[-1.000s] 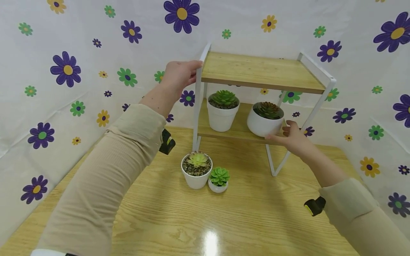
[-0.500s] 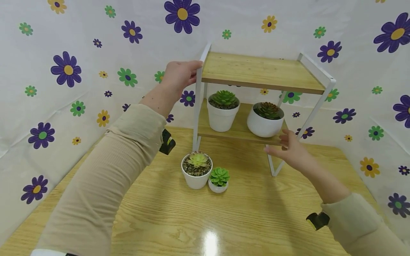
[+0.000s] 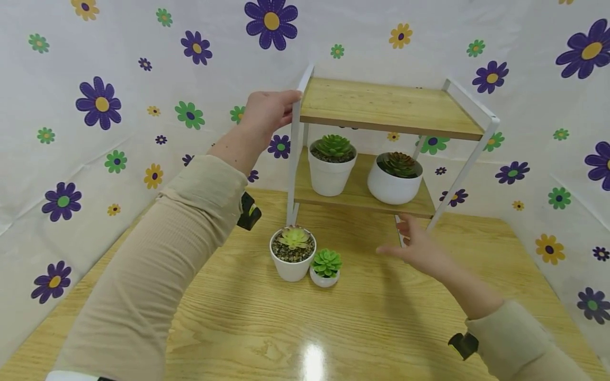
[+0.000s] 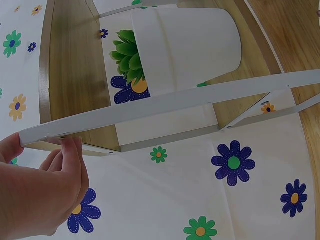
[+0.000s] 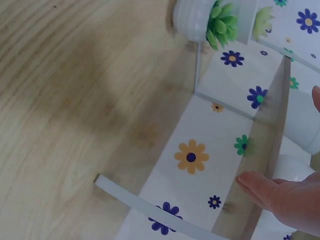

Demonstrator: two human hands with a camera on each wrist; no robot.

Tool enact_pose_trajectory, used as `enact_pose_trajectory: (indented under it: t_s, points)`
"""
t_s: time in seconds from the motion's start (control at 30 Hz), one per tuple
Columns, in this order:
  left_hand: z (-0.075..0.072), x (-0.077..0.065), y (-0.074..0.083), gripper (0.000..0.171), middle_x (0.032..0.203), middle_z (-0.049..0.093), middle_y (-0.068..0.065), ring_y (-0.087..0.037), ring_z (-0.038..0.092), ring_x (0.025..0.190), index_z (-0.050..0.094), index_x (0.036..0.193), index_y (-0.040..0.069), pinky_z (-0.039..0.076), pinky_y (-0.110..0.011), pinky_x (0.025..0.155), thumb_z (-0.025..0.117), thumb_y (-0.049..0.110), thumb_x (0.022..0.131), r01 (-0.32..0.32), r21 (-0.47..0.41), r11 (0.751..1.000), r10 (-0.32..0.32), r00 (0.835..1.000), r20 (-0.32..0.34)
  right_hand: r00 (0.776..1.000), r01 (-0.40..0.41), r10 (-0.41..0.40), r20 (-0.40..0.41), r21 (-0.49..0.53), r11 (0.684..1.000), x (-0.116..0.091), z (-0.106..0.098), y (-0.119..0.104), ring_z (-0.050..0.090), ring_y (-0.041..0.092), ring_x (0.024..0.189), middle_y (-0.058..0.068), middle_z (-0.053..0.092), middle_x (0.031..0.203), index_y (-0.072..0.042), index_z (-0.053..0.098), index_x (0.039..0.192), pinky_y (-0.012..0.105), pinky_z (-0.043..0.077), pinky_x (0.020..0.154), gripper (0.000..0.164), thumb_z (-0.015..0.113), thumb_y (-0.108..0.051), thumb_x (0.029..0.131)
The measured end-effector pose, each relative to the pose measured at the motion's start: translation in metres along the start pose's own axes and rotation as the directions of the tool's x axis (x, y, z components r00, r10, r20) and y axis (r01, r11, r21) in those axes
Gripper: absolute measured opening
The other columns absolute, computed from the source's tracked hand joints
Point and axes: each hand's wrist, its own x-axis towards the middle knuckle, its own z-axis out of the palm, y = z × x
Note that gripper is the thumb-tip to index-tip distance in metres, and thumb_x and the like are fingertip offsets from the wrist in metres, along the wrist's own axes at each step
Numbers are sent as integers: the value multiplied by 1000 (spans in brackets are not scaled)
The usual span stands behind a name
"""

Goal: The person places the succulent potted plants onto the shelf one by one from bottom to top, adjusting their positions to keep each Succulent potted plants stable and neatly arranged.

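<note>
My left hand (image 3: pixel 268 115) grips the upper left corner of a two-tier shelf rack (image 3: pixel 388 106); in the left wrist view its thumb and fingers pinch the white metal frame (image 4: pixel 160 110). On the lower board stand a tapered white pot with a green succulent (image 3: pixel 331 177) and, to its right, a rounded white pot with a reddish-green succulent (image 3: pixel 394 186). Below and in front of that board, my right hand (image 3: pixel 421 251) hovers with fingers extended and nothing in its grasp. It overlaps the rack's right leg in the head view.
On the wooden table (image 3: pixel 267 328), in front of the rack's left leg, sit a white pot with a pale succulent and pebbles (image 3: pixel 292 267) and a small round pot with a green succulent (image 3: pixel 326 270). A flower-patterned cloth (image 3: pixel 128 42) hangs behind.
My right hand has left the rounded pot, moving down and toward me. That pot stays on the lower board. The left hand has kept its grip on the frame.
</note>
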Motion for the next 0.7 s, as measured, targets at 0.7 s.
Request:
enact_pose_trajectory:
  t_s: [0.7]
  points:
    - [0, -1, 0, 39, 129, 57, -2, -11, 57, 116, 55, 128, 9, 43, -19, 103, 57, 27, 93, -12, -4, 1000, 12, 1000, 5, 996, 5, -3, 93, -19, 1000, 22, 73, 23, 31, 47, 132, 31, 33, 142, 8, 16, 143, 56, 36, 105, 97, 77, -29, 77]
